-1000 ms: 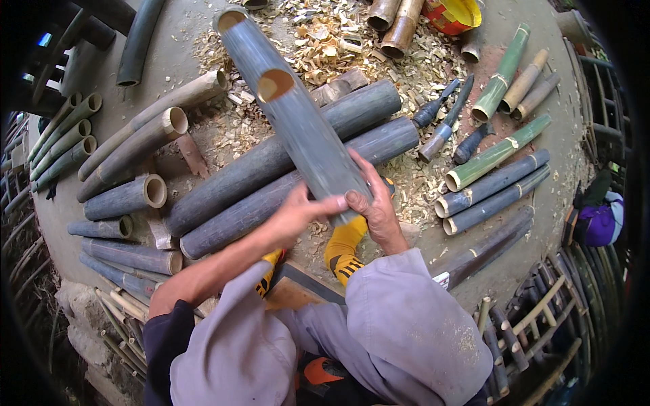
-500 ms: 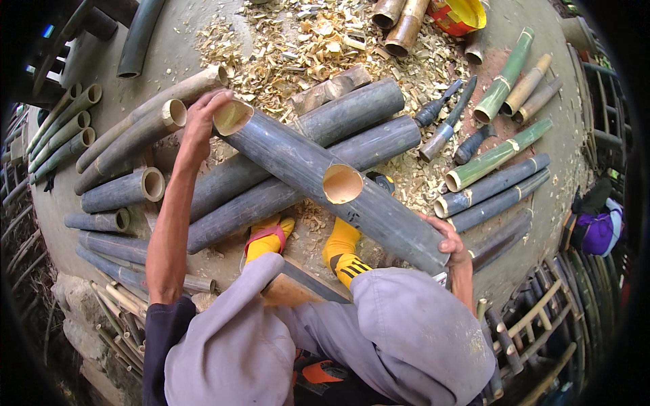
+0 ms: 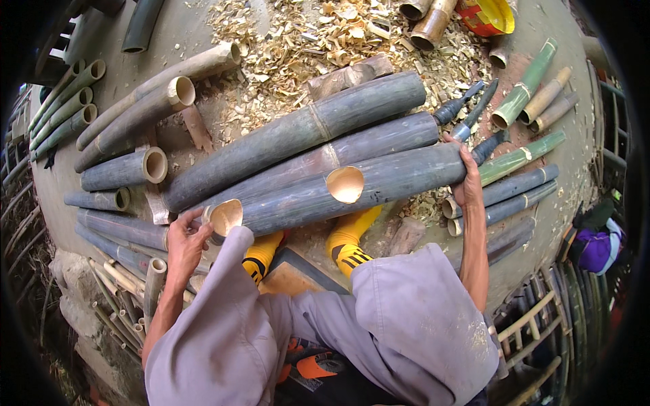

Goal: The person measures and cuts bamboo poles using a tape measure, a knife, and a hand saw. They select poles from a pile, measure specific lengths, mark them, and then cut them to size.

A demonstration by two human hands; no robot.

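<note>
Right hand (image 3: 468,179) is gripping 1 end of a dark bamboo tube (image 3: 291,199) that's hovering across just past the knees (image 3: 413,291), left hand (image 3: 187,241) is touching the other, can't tell if gripping.

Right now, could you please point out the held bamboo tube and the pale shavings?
Held bamboo tube (image 3: 393,178), head view: wall right of its middle hole.
Pale shavings (image 3: 325,32), head view: thick upper part.

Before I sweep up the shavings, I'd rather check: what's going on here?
Someone in grey trousers is handling a dark bamboo tube with two openings. The right hand grips its right end; the left hand is at the other end, near one opening. Two more dark tubes lie beyond, with pale shavings behind them.
</note>
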